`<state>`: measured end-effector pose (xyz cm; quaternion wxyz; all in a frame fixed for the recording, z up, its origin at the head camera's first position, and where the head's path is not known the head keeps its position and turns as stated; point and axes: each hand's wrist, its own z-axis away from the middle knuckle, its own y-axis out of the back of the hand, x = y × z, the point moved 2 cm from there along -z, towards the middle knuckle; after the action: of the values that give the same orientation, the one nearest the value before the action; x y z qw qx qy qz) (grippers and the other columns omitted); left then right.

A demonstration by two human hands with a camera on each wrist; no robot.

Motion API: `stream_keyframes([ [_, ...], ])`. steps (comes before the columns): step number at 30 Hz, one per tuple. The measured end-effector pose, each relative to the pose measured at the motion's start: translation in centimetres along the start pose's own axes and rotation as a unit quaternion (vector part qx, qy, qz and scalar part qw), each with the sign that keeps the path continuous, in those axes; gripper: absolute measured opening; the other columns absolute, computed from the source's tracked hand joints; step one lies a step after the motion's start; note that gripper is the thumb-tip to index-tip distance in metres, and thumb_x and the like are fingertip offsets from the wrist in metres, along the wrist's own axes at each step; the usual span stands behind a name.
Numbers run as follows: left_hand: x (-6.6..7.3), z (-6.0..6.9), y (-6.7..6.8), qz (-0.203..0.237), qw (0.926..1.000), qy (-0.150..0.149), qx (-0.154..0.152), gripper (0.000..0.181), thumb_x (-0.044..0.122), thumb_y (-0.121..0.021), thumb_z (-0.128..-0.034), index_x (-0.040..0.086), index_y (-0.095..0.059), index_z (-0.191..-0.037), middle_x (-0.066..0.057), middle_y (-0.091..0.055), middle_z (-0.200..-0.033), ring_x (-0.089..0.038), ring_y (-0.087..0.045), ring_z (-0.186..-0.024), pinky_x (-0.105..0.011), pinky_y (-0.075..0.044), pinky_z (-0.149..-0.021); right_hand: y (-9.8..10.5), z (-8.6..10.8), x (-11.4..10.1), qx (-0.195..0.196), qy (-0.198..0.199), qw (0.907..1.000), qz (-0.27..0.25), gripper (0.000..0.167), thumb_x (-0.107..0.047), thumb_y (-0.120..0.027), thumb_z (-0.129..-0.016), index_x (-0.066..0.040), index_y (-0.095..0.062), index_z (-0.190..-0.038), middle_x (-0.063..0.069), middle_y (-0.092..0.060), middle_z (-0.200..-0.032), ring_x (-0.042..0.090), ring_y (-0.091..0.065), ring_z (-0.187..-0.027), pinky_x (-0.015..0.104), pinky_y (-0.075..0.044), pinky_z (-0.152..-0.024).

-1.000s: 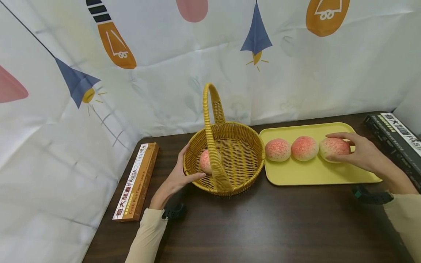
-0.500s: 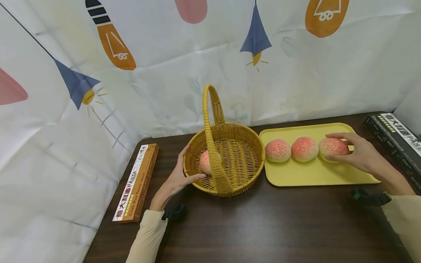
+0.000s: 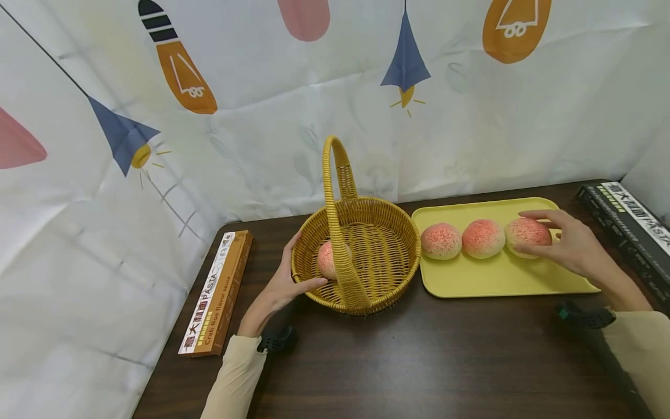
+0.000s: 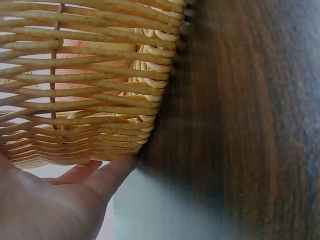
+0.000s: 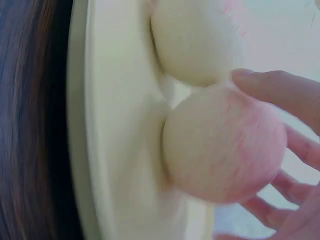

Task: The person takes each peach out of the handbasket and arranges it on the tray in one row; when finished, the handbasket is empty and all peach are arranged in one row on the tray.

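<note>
In the head view my left hand [image 3: 277, 285] holds the left side of a yellow wicker basket [image 3: 384, 250] with an upright handle, its thumb near the front rim. One pink-speckled peach [image 3: 327, 260] lies inside, partly behind the handle. My right hand [image 3: 573, 244] grips the rightmost peach [image 3: 527, 237] on a yellow tray [image 3: 487, 282], thumb in front and fingers behind. Two more peaches, a middle one [image 3: 483, 238] and a left one [image 3: 441, 241], sit beside it in a row. The right wrist view shows the gripped peach [image 5: 220, 145] resting at the tray surface.
An orange-brown pasta box [image 3: 217, 294] lies at the table's left. A black pasta box [image 3: 628, 233] lies right of the tray. A white printed curtain [image 3: 262, 151] hangs behind the dark wooden table [image 3: 419, 361]. The basket's right side stands close against the tray.
The head view has shifted very slightly. Both hands keep their places on the basket and the rightmost peach; nothing else has visibly moved.
</note>
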<state>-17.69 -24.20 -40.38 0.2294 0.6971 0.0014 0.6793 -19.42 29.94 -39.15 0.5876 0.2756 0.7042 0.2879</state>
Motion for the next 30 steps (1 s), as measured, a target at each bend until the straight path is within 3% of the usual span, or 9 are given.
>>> stream_keyframes([
  [3,0.0,0.0,0.0,-0.003,1.0,0.001,-0.001,0.122,0.028,-0.086,-0.0884,0.024,0.007,-0.168,-0.019,-0.013,-0.169,-0.039,-0.027,-0.152,-0.057,-0.035,-0.115,-0.1,0.1,-1.7,0.049,0.045,0.9978,-0.01,0.066,-0.019,-0.087,-0.087,0.004,-0.057,-0.141,0.034,-0.043,-0.144,0.057,-0.038,-0.13,0.077,-0.031,-0.096],
  [6,-0.1,0.0,0.0,-0.001,1.0,0.0,0.0,0.122,0.027,-0.086,-0.0884,0.024,0.006,-0.168,-0.018,-0.014,-0.169,-0.039,-0.027,-0.153,-0.057,-0.034,-0.116,-0.5,0.1,-4.6,0.096,0.102,0.9893,-0.043,0.06,-0.01,-0.087,-0.084,0.002,-0.062,-0.137,0.029,-0.047,-0.141,0.049,-0.038,-0.13,0.076,-0.027,-0.101],
  [10,-0.2,0.0,0.1,0.003,1.0,-0.004,0.001,0.122,0.029,-0.086,-0.0878,0.024,0.006,-0.168,-0.019,-0.014,-0.169,-0.039,-0.027,-0.153,-0.059,-0.032,-0.117,-2.0,0.0,-9.8,0.111,0.182,0.9725,-0.094,0.059,-0.001,-0.088,-0.08,-0.002,-0.066,-0.135,0.022,-0.051,-0.143,0.042,-0.041,-0.133,0.068,-0.029,-0.106],
  [16,-0.3,0.2,0.2,0.001,1.0,-0.007,0.002,0.124,0.033,-0.087,-0.0867,0.023,0.006,-0.168,-0.02,-0.015,-0.169,-0.04,-0.027,-0.153,-0.059,-0.032,-0.117,-6.5,-0.6,-17.5,0.057,0.276,0.9488,-0.143,0.062,-0.001,-0.088,-0.081,-0.006,-0.064,-0.138,0.015,-0.054,-0.144,0.032,-0.048,-0.134,0.054,-0.036,-0.108],
  [22,-0.2,0.2,0.1,-0.003,1.0,0.002,0.002,0.122,0.03,-0.086,-0.0881,0.024,0.006,-0.168,-0.018,-0.014,-0.169,-0.039,-0.027,-0.153,-0.059,-0.034,-0.115,-12.3,-1.3,-22.3,-0.014,0.31,0.9343,-0.176,0.062,-0.01,-0.089,-0.084,-0.006,-0.061,-0.139,0.015,-0.054,-0.141,0.031,-0.05,-0.134,0.054,-0.04,-0.111],
  [27,0.0,0.1,-0.1,-0.009,0.9999,0.004,0.003,0.122,0.035,-0.086,-0.0875,0.026,0.005,-0.168,-0.017,-0.014,-0.169,-0.039,-0.027,-0.152,-0.059,-0.035,-0.115,-15.9,-2.1,-23.6,-0.049,0.29,0.9401,-0.172,0.067,-0.004,-0.089,-0.08,-0.001,-0.058,-0.139,0.018,-0.054,-0.136,0.036,-0.054,-0.127,0.054,-0.044,-0.109],
  [30,0.1,0.2,-0.1,-0.01,0.9999,0.005,0.005,0.122,0.037,-0.087,-0.0869,0.027,0.005,-0.168,-0.017,-0.014,-0.169,-0.039,-0.028,-0.152,-0.059,-0.035,-0.115,-17.4,-2.7,-23.8,-0.067,0.268,0.9478,-0.16,0.073,-0.01,-0.094,-0.077,0.002,-0.057,-0.139,0.02,-0.054,-0.135,0.039,-0.056,-0.125,0.055,-0.046,-0.106],
])
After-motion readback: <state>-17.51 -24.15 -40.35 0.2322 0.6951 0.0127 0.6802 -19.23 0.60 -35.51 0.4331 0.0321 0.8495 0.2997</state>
